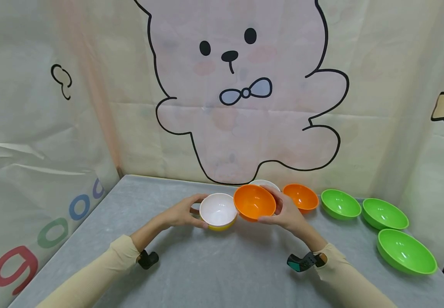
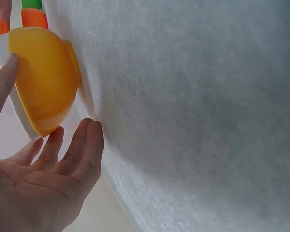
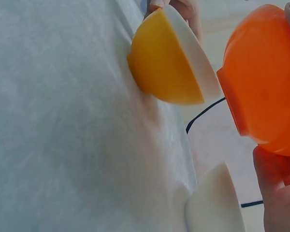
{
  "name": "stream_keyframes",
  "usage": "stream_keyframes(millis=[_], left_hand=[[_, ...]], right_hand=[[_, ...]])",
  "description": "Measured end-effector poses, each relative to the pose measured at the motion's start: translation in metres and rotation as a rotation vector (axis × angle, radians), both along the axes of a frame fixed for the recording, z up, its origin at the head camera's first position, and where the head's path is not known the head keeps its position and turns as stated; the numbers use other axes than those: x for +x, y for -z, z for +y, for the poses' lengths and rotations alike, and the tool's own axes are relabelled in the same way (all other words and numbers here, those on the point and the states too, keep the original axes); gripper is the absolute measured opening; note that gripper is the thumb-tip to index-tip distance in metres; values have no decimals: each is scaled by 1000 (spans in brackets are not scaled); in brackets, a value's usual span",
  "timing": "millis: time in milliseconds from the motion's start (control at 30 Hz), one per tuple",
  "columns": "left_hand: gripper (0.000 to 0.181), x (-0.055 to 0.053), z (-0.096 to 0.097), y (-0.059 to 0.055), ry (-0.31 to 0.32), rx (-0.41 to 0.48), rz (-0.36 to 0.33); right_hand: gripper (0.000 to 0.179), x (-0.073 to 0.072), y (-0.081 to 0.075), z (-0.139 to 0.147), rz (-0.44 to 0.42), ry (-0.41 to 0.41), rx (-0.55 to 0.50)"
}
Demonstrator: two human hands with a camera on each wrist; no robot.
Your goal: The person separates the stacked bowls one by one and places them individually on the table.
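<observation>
My left hand (image 1: 185, 212) holds a small bowl (image 1: 218, 209), white inside and yellow outside, by its left side. In the left wrist view the thumb lies at the rim of this yellow bowl (image 2: 46, 79) and fingertips touch its wall. Its foot is at the cloth. Between thumb and fingers, my right hand (image 1: 285, 214) grips an orange bowl (image 1: 254, 202) at its right side. This orange bowl (image 3: 266, 82) is raised above the table in the right wrist view, mouth tipped toward the head camera, just right of the yellow one.
Behind the raised bowl stands a white bowl (image 1: 266, 184), partly hidden. To its right is another orange bowl (image 1: 300, 197). Three green bowls (image 1: 407, 252) stand along the right side. Grey cloth (image 1: 214, 273) covers the table, with a printed curtain (image 1: 380, 107) behind.
</observation>
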State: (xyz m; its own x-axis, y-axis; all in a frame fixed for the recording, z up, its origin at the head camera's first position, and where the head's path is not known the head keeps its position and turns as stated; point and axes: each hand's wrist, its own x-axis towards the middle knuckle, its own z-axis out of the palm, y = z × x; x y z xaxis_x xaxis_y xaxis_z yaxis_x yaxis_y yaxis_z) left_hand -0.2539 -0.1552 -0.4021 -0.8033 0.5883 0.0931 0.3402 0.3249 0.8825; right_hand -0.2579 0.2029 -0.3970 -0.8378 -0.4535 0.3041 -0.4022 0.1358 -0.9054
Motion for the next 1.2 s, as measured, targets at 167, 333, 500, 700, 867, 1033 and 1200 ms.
stream_keyframes(millis=[167, 333, 500, 700, 867, 1033, 1200], left_hand=[[85, 0, -1, 1, 8, 7, 5], [85, 0, -1, 0, 11, 9, 8], [85, 1, -2, -1, 9, 0, 15], [86, 1, 0, -2, 4, -2, 1], [86, 1, -1, -2, 0, -3, -8], [86, 0, -1, -1, 6, -2, 4], [86, 0, -2, -1, 10, 1, 12]], right_hand=[[84, 5, 3, 13, -35, 13, 2], [83, 10, 7, 27, -19, 18, 18], [83, 15, 12, 39, -9, 60, 59], [78, 18, 18, 57, 18, 72, 73], [76, 23, 22, 71, 20, 81, 76], [76, 30, 25, 83, 28, 121, 112], [77, 37, 25, 92, 22, 155, 137]])
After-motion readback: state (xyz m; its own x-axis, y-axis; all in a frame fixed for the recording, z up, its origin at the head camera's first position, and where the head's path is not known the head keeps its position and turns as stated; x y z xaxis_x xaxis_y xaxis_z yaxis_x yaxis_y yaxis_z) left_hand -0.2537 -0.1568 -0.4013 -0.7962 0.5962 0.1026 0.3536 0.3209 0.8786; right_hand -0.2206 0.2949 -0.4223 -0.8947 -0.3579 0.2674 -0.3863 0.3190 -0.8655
